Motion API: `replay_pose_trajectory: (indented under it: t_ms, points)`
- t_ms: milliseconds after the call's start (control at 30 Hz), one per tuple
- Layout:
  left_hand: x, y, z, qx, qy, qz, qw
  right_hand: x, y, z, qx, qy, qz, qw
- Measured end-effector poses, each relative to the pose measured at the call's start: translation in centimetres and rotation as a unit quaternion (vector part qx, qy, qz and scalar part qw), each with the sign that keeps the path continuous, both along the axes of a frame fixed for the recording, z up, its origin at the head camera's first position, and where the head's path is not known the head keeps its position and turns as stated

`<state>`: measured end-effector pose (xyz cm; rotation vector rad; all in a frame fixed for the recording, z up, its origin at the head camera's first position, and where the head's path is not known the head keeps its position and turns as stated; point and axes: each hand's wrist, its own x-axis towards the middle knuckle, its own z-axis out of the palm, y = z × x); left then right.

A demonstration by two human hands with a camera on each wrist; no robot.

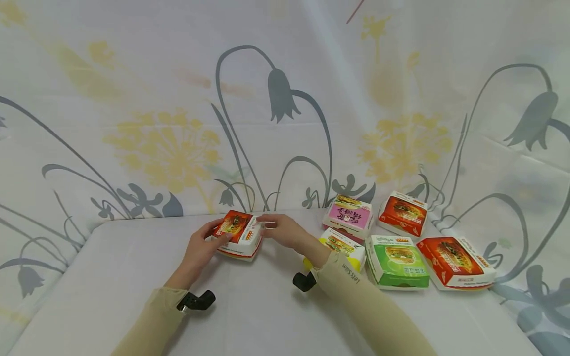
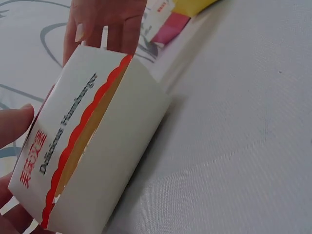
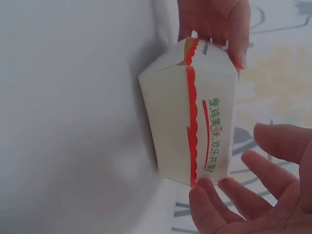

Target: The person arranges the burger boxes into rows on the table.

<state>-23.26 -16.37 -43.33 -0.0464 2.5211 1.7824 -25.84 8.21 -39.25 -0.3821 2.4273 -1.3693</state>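
Note:
A red and white hamburger box [image 1: 238, 234] stands on the white table, with its lid down and a narrow gap along the red scalloped edge. My left hand [image 1: 203, 248] grips it from the left, thumb on the near top edge and fingers around the far side. At the box's right end is my right hand [image 1: 289, 232], its fingers spread and loosely bent. In the right wrist view its fingertips [image 3: 207, 195] reach the far corner of the box, and the thumb stands apart from it. Whether those fingertips press on the box, I cannot tell.
Several more burger boxes stand to the right: a pink one [image 1: 349, 216], a yellow and white one [image 1: 340, 244] partly behind my right wrist, a green one [image 1: 398, 261] and two red ones, one farther back [image 1: 403, 214] and one at far right [image 1: 456, 262]. A flower-patterned curtain [image 1: 285, 148] hangs behind.

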Motion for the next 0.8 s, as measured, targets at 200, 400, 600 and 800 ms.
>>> replay_pose_trajectory:
  t_ms: [200, 400, 600, 800]
  points:
    - [0.0, -0.5, -0.1, 0.0, 0.006, 0.0, 1.0, 0.7, -0.7, -0.4, 0.011, 0.032, 0.004, 0.9994]
    - [-0.1, -0.6, 0.0, -0.002, 0.003, 0.003, 1.0, 1.2, -1.0, -0.7, 0.02, 0.057, 0.001, 0.9982]
    - [-0.3, -0.8, 0.0, 0.0, -0.007, -0.001, 1.0, 1.6, -1.2, -1.2, 0.03, 0.097, -0.012, 0.9948]
    - [-0.3, -1.1, 0.0, 0.008, -0.012, 0.005, 0.9999, 2.2, -1.3, -1.2, 0.027, 0.111, -0.021, 0.9932]
